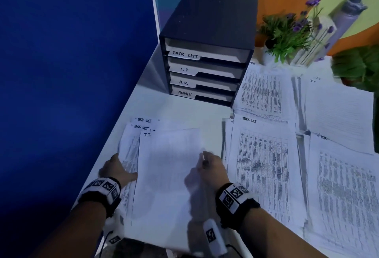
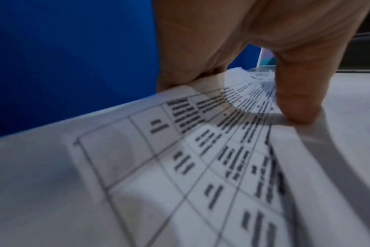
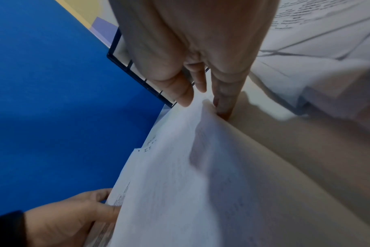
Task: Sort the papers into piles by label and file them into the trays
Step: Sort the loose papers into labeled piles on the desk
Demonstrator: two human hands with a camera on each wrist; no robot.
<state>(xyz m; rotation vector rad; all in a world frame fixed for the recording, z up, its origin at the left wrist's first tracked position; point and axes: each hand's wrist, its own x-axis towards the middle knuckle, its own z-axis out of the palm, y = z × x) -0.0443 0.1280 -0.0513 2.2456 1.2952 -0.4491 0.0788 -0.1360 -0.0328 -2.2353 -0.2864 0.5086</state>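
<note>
A loose stack of printed papers [image 1: 164,175] lies at the table's near left, and its top sheet is marked I.T. My left hand [image 1: 120,168] grips the stack's left edge, with the thumb [image 2: 296,107] on top of a gridded sheet [image 2: 180,167] and the fingers underneath. My right hand [image 1: 207,162] pinches the right edge of the top sheet [image 3: 190,167] between thumb and fingertips [image 3: 223,107] and lifts it slightly. The black tray unit [image 1: 207,38] stands behind, its slots labelled TASK LIST, I.T, H.R. and ADMIN.
To the right lie sorted piles: a Task List pile [image 1: 262,167], an Admin pile [image 1: 264,91], an I.T pile [image 1: 338,112] and a near-right pile [image 1: 346,194]. A blue partition [image 1: 71,73] borders the left side. Potted plants [image 1: 287,36] stand at the back right.
</note>
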